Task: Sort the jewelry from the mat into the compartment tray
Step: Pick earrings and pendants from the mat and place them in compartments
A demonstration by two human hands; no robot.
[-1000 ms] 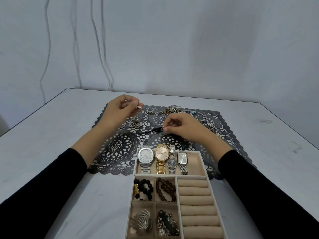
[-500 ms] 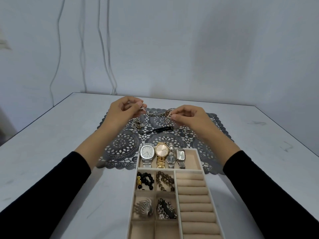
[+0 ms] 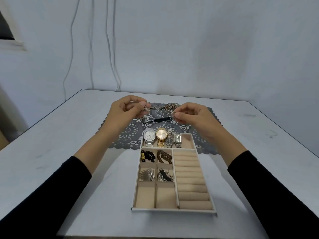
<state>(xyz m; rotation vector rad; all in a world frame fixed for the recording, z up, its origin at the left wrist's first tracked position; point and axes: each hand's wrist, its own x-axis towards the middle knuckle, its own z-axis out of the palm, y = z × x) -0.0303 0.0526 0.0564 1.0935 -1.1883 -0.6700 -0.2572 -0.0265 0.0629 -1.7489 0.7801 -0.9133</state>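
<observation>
Above the grey lace mat, your left grip and right grip each pinch a small silvery piece; either may snag the tangled metal chains beneath, dragging them along.

Both arms are dressed in black long sleeves. The left sleeve and the right sleeve are plain, matte and uniformly dark, of a smooth fabric that lies close to the arm with only faint folds. Each ends in a straight cuff edge partway along the forearm, so the lower forearm and wrist show uncovered. The left hand and the right hand are bare, and the thumbnails that show are short and natural-looking.
</observation>
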